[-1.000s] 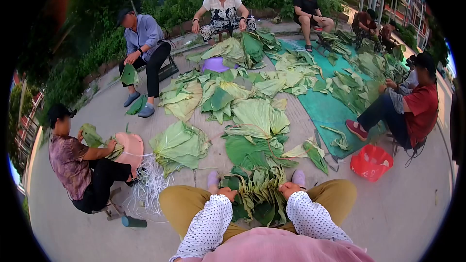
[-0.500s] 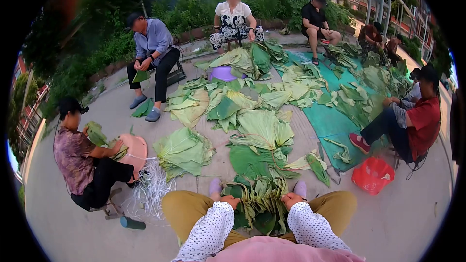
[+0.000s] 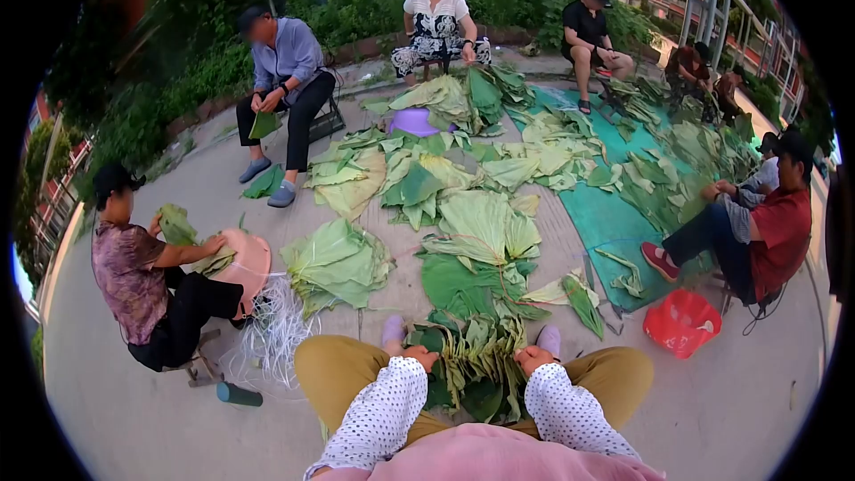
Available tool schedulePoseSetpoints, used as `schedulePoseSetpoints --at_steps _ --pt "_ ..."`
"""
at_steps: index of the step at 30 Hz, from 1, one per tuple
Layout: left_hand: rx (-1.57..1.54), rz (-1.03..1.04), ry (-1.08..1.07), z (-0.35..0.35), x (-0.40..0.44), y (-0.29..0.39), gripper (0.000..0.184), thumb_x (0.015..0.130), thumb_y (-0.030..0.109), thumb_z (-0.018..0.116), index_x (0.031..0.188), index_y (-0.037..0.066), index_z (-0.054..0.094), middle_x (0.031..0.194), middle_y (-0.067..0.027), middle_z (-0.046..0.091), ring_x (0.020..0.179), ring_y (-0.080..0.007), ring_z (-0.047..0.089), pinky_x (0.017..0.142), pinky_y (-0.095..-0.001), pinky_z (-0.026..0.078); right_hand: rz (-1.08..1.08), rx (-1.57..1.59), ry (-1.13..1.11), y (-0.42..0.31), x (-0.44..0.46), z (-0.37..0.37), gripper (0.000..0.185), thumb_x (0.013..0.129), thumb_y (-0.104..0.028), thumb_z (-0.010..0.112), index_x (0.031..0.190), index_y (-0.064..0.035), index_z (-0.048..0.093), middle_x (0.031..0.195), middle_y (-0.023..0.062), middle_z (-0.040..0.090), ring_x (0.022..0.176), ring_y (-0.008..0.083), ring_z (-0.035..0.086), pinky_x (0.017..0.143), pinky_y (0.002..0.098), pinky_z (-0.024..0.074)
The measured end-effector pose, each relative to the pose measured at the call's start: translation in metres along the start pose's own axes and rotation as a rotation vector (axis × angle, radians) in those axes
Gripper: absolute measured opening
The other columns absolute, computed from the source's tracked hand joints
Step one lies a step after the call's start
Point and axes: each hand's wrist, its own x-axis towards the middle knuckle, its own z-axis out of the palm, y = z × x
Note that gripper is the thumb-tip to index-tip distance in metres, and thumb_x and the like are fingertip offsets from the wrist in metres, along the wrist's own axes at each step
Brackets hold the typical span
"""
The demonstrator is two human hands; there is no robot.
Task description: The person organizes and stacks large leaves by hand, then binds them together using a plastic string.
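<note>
While the left hand [image 3: 421, 356] curls its fingers around the near-left edge of a thick leaf bundle [image 3: 478, 367], the right hand [image 3: 533, 358] grips the opposite edge, so that the bundle lies between them. Both hands are closed at its sides; the fingertips are partly hidden, and exactly how many leaves each one pinches cannot be told. The bundle's leaves stand packed in folded layers, with darker green ones at its lower part, between the bent knees. A lilac shoe [image 3: 394, 330] is just beyond the left hand, and another is just beyond the right.

Straight ahead of the hands, a stack of large leaves [image 3: 476, 232] lies on the pavement [image 3: 427, 472], with a reddish cord [image 3: 503, 278] across it. Beyond the left hand is a fanned leaf pile [image 3: 337, 263]; farther left, white strips [image 3: 274, 325] lie in a tangle beside a pink basin [image 3: 248, 258], where a seated person [image 3: 129, 267] holds leaves. A dark green cylinder [image 3: 239, 395] lies on its side, well to the left of the hands. Beyond the right hand are a few loose leaves [image 3: 583, 305] and, farther right, a red container [image 3: 681, 325] near a green sheet [image 3: 583, 214].
</note>
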Motion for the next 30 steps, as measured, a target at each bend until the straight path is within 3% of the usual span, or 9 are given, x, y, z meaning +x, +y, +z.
schedulePoseSetpoints --at_steps 8,10,13,17,19,23,27,30 --pt "-0.001 0.011 0.032 0.001 0.005 -0.006 0.035 0.084 0.036 0.062 0.08 0.001 0.064 0.074 -0.0081 0.067 0.064 -0.0173 0.064 0.06 -0.0319 0.052 -0.036 0.054 0.036 0.006 0.003 0.003 0.027 0.085 -0.031 0.062 0.083 -0.0057 0.071 0.072 0.0061 0.065 0.069 0.015 0.056 0.068 0.0305 0.0462" --pt "0.069 0.036 0.001 0.001 0.007 -0.007 0.046 0.086 0.042 0.054 0.069 0.002 0.067 0.07 -0.0114 0.067 0.066 -0.0248 0.064 0.073 -0.0375 0.051 0.012 0.048 0.033 0.002 -0.003 -0.001 0.027 0.085 -0.031 0.063 0.082 -0.0054 0.071 0.07 0.0054 0.064 0.068 0.0148 0.055 0.067 0.0302 0.0459" --pt "0.063 0.042 0.024 0.001 0.003 -0.007 0.046 0.087 0.043 0.054 0.072 0.002 0.068 0.071 -0.0115 0.068 0.066 -0.0249 0.064 0.074 -0.0374 0.05 -0.026 0.053 0.052 0.004 -0.001 0.002 0.026 0.084 -0.031 0.063 0.082 -0.0059 0.071 0.068 0.0045 0.063 0.066 0.0148 0.055 0.067 0.0301 0.0458" --pt "0.055 0.041 0.036 -0.001 0.001 -0.007 0.045 0.086 0.042 0.054 0.073 0.002 0.069 0.072 -0.0118 0.068 0.067 -0.025 0.064 0.074 -0.0372 0.051 -0.015 0.04 0.072 0.001 -0.002 0.0 0.026 0.084 -0.031 0.063 0.081 -0.0064 0.071 0.067 0.0046 0.063 0.066 0.0149 0.055 0.067 0.0303 0.0459" --pt "0.067 0.017 0.033 -0.002 0.0 -0.003 0.037 0.083 0.038 0.061 0.077 0.002 0.067 0.07 -0.0076 0.067 0.063 -0.0166 0.065 0.063 -0.0304 0.052 0.004 0.049 0.093 0.001 -0.002 -0.001 0.025 0.084 -0.031 0.063 0.08 -0.0069 0.071 0.066 0.0049 0.063 0.066 0.0152 0.056 0.067 0.031 0.046" --pt "0.075 0.021 0.042 -0.003 0.001 -0.003 0.038 0.083 0.04 0.06 0.077 0.003 0.068 0.069 -0.0076 0.068 0.064 -0.0175 0.066 0.065 -0.0312 0.052 -0.032 0.031 0.121 0.003 0.0 0.001 0.024 0.083 -0.03 0.063 0.079 -0.0068 0.071 0.065 0.0065 0.062 0.065 0.0152 0.057 0.067 0.0319 0.0462" --pt "0.179 0.033 0.037 -0.005 -0.003 -0.002 0.044 0.083 0.045 0.056 0.08 0.004 0.071 0.071 -0.0093 0.069 0.068 -0.0204 0.067 0.072 -0.0322 0.052 -0.037 -0.019 0.132 0.005 0.003 0.001 0.021 0.081 -0.026 0.063 0.078 -0.0068 0.07 0.063 0.0081 0.06 0.062 0.0156 0.056 0.065 0.0327 0.0463" --pt "0.132 0.038 0.031 -0.006 -0.006 0.0 0.045 0.087 0.042 0.053 0.073 0.002 0.068 0.072 -0.0132 0.067 0.067 -0.0269 0.063 0.075 -0.0389 0.05 -0.063 0.0 0.133 0.009 0.003 0.004 0.021 0.081 -0.026 0.063 0.078 -0.0068 0.07 0.062 0.0081 0.059 0.062 0.0159 0.055 0.065 0.033 0.0463"
